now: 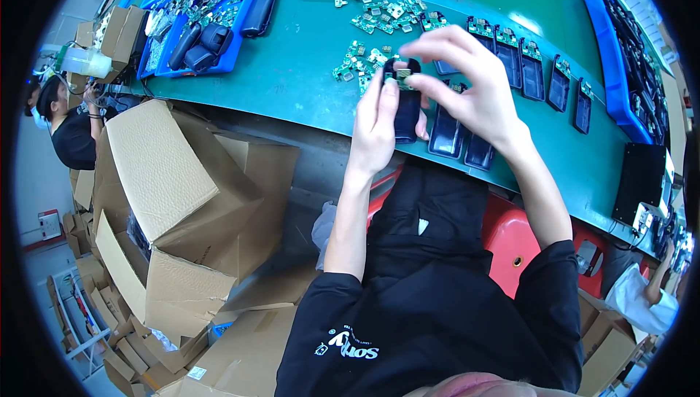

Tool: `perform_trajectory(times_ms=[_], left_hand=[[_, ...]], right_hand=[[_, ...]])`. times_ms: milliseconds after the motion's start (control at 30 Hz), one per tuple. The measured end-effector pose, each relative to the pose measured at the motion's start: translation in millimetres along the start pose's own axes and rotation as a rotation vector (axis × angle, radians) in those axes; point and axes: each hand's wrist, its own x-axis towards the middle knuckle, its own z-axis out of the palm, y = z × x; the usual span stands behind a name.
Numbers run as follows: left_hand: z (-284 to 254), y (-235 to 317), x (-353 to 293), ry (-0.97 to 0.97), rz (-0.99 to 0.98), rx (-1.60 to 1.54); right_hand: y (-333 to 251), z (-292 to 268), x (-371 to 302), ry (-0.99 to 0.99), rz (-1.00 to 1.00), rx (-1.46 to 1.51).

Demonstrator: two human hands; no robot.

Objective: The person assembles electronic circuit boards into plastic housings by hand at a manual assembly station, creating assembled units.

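Observation:
My left hand [374,131] is wrapped round a dark plastic casing [406,116], held upright over the near edge of the table. At the casing's top end sits a small green circuit board [402,74]. My right hand [470,80] is just over that end, thumb close to the board and fingers spread apart. Whether the thumb touches the board I cannot tell. Just right of the held casing, more dark casings [446,134] lie on the green table [292,69]. Loose circuit boards [386,14] are scattered beyond my hands.
A blue bin [248,7] of boards and dark casings stands at the left. Another blue bin [609,54] is at the right, past a row of casings with boards [532,69]. Cardboard boxes [160,171] crowd the floor left of me. A person [73,131] is at far left.

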Motion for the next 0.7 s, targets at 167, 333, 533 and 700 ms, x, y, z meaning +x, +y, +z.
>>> perform_trajectory(times_ms=[167,333,533,700], left_hand=[[-5.5,-1.5,0.2,-0.003,-0.016,-0.075],[-8.0,-3.1,-1.2,-0.016,-0.027,-0.116],[-8.9,-1.6,-2.2,-0.038,-0.030,-0.086],[-9.6,-1.2,-1.8,-0.045,-0.054,-0.058]], right_hand=[[10.2,1.9,-8.1,-0.191,0.258,0.414],[13.2,4.9,-7.8,-0.264,0.374,0.568],[12.8,6.8,-10.8,-0.234,0.440,0.627],[9.9,8.5,-14.0,-0.203,0.498,0.664]])
